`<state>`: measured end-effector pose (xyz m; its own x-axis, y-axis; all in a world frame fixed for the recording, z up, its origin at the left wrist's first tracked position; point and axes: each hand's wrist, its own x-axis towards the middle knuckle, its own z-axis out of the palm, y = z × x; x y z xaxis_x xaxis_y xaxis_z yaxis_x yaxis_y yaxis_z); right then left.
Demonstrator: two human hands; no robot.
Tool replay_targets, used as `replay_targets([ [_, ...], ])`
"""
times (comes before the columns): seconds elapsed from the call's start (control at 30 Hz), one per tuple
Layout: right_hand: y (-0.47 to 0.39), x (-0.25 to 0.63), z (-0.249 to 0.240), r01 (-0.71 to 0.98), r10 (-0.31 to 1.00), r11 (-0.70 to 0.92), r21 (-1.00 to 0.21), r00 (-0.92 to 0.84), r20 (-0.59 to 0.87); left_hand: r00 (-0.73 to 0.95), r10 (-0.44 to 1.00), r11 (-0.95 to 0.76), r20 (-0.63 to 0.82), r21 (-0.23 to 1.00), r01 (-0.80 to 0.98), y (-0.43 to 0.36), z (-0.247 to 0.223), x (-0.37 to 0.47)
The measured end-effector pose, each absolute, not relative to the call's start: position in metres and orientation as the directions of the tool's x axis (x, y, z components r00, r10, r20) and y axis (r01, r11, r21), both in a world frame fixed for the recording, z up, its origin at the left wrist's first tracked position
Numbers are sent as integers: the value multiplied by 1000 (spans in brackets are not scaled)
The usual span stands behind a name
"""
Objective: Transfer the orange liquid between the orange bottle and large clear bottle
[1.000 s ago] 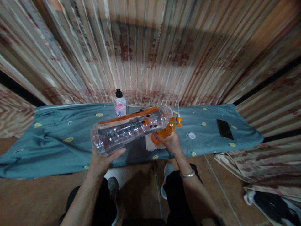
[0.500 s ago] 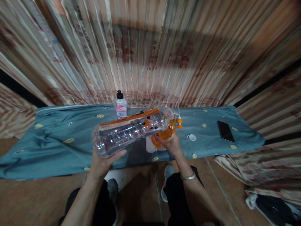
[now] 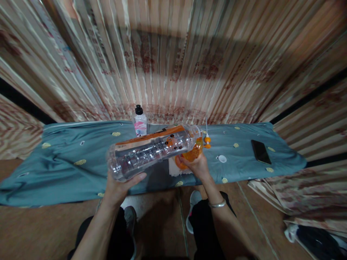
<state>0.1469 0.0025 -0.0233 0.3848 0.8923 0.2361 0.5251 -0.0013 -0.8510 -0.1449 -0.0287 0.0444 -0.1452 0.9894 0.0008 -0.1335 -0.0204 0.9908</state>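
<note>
A large clear plastic bottle (image 3: 146, 153) with an orange label lies tilted in the air, its neck lower right over an orange bottle (image 3: 193, 153). My left hand (image 3: 119, 186) is closed around the clear bottle's base end, thumb along its underside. With my right hand (image 3: 199, 166) I grip the orange bottle, which leans on a white tissue (image 3: 175, 169). The orange bottle's mouth is hidden behind the clear bottle's neck. Just right of it stands an orange pump head (image 3: 207, 142) with a thin white tube pointing up.
Behind the clear bottle stands a small bottle (image 3: 140, 124) with a black cap and pink label. A white round cap (image 3: 222, 158) and a black phone (image 3: 261, 151) lie to the right on the blue-green cloth (image 3: 67, 173). A pleated curtain (image 3: 168, 54) hangs behind.
Hardly anything differs. Both hands keep their holds and the two bottles stay together at the neck; the whole view has shifted very slightly.
</note>
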Motion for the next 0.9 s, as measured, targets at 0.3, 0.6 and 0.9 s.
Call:
replay_targets([
  [0.3, 3, 147, -24, 501, 896, -24, -865, 395, 204, -159, 987, -14, -7, 991, -130, -29, 43, -147],
  [0.6, 1, 148, -22, 510, 895, -18, -860, 392, 214, -160, 987, -27, 4, 989, -144, -29, 45, -146],
  [0.9, 3, 149, -25, 500, 909, 17, -866, 353, 222, -152, 988, -20, 1, 992, -125, -29, 50, -143],
])
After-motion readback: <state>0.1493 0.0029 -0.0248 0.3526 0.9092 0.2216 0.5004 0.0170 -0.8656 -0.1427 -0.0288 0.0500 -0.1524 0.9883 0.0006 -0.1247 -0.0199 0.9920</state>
